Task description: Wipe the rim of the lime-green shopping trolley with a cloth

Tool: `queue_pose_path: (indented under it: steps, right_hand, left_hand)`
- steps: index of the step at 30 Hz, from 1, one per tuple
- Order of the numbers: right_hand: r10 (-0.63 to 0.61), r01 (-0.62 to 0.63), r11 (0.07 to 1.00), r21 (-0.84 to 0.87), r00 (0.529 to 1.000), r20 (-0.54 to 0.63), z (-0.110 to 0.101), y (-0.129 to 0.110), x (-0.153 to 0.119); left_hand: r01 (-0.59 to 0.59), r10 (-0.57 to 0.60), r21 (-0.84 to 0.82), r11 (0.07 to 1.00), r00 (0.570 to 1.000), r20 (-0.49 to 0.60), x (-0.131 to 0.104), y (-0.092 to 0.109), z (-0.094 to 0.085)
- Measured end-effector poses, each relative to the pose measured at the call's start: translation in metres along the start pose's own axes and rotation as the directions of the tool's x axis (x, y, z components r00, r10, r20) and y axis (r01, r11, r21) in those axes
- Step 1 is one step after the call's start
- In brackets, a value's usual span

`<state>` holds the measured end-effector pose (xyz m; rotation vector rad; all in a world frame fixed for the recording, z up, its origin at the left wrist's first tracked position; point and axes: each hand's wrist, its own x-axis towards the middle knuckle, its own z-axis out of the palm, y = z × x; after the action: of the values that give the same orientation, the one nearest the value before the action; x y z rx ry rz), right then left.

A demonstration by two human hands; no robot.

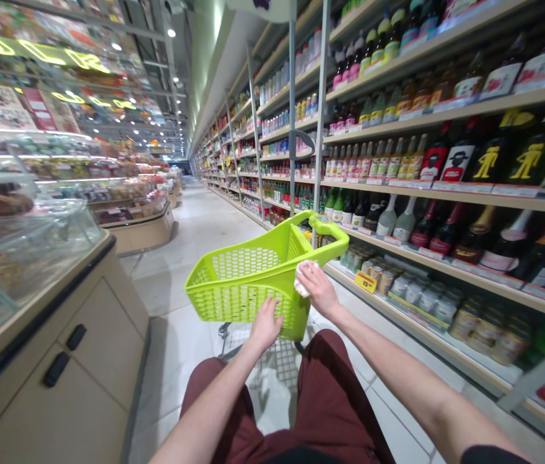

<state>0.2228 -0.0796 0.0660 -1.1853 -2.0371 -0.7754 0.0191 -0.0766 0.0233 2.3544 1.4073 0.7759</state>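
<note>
Head view: from where I stand, the lime-green shopping cart (247, 287) is on the aisle floor (189, 206) straight ahead of the person, side-on to both hands. Its long axis runs across the body, the tapered nose (193, 290) pointing left toward the glass display counter (102, 309), the handle (337, 241) to the right, by the bottle shelves (446, 193). Nearer that handle is the right hand (319, 290), fingers pressing a crumpled white wipe (301, 287) to the rear corner. The left hand (266, 325), loosely curved and holding nothing, is at the mesh side wall (236, 303); whether it touches, I cannot tell.
</note>
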Motion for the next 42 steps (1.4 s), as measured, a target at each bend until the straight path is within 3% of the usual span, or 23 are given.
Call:
queue_pose_path:
  steps: [3, 5, 9, 12, 14, 17, 20, 22, 28, 30, 36, 38, 42]
  right_hand:
    - [0.069, -0.070, 0.997, -0.014, 0.994, -0.083, -0.003, 0.009, 0.033]
    - [0.048, -0.049, 0.999, -0.015, 0.998, -0.047, 0.007, 0.006, 0.038]
    - [-0.042, 0.042, 0.999, 0.008, 0.985, 0.170, 0.045, -0.013, 0.004]
    - [-0.111, 0.098, 0.993, 0.058, 0.950, 0.290, 0.059, -0.025, -0.018]
    - [-0.124, 0.104, 0.990, 0.091, 0.957, 0.263, 0.056, -0.027, -0.012]
    - [-0.060, 0.047, 0.993, 0.108, 0.991, 0.119, 0.049, -0.021, 0.021]
    - [-0.002, -0.007, 0.993, 0.119, 0.997, 0.077, 0.060, -0.016, 0.045]
    - [-0.033, 0.015, 0.990, 0.139, 0.992, 0.125, 0.076, -0.019, 0.038]
    - [-0.223, 0.163, 0.961, 0.222, 0.933, 0.283, 0.120, -0.047, -0.021]
    - [-0.266, 0.197, 0.945, 0.261, 0.926, 0.266, 0.122, -0.057, -0.013]
    - [-0.249, 0.198, 0.933, 0.301, 0.958, 0.140, 0.133, -0.077, 0.070]
    - [-0.295, 0.235, 0.923, 0.305, 0.941, 0.167, 0.148, -0.084, 0.075]
    - [-0.445, 0.341, 0.870, 0.357, 0.854, 0.270, 0.179, -0.106, 0.054]
  left_hand:
    - [0.019, -0.019, 0.019, 1.000, 1.000, 0.000, 0.000, -0.002, 0.000]
    - [0.023, -0.023, 0.036, 0.999, 1.000, 0.003, -0.001, -0.002, -0.002]
    - [0.034, -0.034, 0.065, 0.997, 0.999, -0.001, -0.004, -0.003, -0.010]
    - [0.043, -0.043, 0.092, 0.995, 0.999, -0.004, -0.004, -0.005, -0.019]
    - [0.047, -0.045, 0.128, 0.991, 0.999, -0.013, 0.000, -0.008, -0.025]
    - [0.068, -0.061, 0.190, 0.979, 0.997, -0.044, 0.008, -0.017, -0.032]
    - [0.098, -0.088, 0.229, 0.968, 0.995, -0.055, 0.014, -0.030, -0.032]
    - [0.113, -0.104, 0.242, 0.964, 0.993, -0.049, 0.012, -0.041, -0.029]
    - [0.166, -0.164, 0.262, 0.951, 0.986, -0.028, -0.003, -0.073, -0.015]
    - [0.190, -0.190, 0.270, 0.944, 0.981, -0.029, -0.004, -0.083, -0.016]
    - [0.333, -0.318, 0.303, 0.893, 0.943, -0.099, 0.000, -0.114, -0.031]
    - [0.360, -0.340, 0.307, 0.881, 0.933, -0.118, -0.001, -0.122, -0.035]
    - [0.387, -0.365, 0.306, 0.870, 0.922, -0.129, -0.009, -0.139, -0.039]
